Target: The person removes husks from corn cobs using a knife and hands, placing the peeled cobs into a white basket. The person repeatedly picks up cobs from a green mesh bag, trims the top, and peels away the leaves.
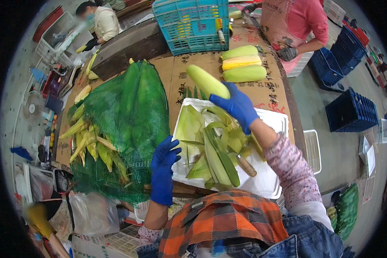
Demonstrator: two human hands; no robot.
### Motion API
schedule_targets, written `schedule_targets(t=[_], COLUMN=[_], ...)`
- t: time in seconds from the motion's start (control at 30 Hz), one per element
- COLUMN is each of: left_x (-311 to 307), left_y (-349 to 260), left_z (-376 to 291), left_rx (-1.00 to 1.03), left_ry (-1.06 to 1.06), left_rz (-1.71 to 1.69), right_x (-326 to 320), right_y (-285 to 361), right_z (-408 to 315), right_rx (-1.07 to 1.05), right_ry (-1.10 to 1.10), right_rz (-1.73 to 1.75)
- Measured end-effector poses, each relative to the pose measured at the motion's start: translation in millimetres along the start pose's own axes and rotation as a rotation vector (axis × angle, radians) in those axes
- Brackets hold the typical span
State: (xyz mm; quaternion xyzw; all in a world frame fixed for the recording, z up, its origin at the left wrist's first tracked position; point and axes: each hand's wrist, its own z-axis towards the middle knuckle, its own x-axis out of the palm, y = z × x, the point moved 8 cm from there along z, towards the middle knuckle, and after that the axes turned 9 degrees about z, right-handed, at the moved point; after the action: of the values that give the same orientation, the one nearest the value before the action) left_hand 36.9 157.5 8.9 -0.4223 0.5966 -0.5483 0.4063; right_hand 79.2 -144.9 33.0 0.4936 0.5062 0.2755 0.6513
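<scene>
My right hand (237, 104), in a blue glove, grips a pale green ear of corn (206, 80) by one end, above the far edge of a white foam tray (261, 185). Stripped green husks (213, 151) are heaped in the tray. Among them lies a wooden-handled tool (246, 165), its working end hidden under the leaves. My left hand (165, 169), gloved in blue too, is empty with fingers apart, between the tray's left edge and a green mesh sack (119, 106). Unhusked corn ears (87, 138) spill from the sack's left side.
Three trimmed ears (243, 64) lie side by side on the cardboard-covered table (180, 66). Behind stands a blue plastic crate (193, 29). A dark beam-like block (129, 48) borders the far left. Co-workers (293, 29) stand across the table and at far left (104, 24). Blue crates (351, 111) stand at right.
</scene>
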Motion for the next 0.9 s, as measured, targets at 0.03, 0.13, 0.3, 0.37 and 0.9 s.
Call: schedule_targets(t=[0.03, 0.13, 0.3, 0.37, 0.9], left_x=[-10.1, -26.1, -34.2, -37.2, 188.2], left_y=[5.4, 5.8, 15.5, 23.7, -28.6], left_z=[-3.9, -18.6, -25.9, -24.1, -44.0], left_rx=[-0.010, -0.024, -0.026, -0.035, 0.505], left_ry=[-0.043, -0.121, -0.204, -0.206, 0.856], left_rz=[0.034, 0.110, 0.131, 0.162, 0.759], right_x=[2.6, 26.3, 61.9, 53.3, -129.5], right_y=[5.0, -13.5, -64.0, -66.8, -138.8], right_z=[15.9, 74.8, 141.5, 139.5, -221.4], right_rx=[-0.001, -0.070, -0.088, -0.165, 0.117], right_ry=[-0.001, 0.007, 0.195, 0.194, -0.652], right_rz=[-0.026, -0.100, -0.496, -0.483, -0.164])
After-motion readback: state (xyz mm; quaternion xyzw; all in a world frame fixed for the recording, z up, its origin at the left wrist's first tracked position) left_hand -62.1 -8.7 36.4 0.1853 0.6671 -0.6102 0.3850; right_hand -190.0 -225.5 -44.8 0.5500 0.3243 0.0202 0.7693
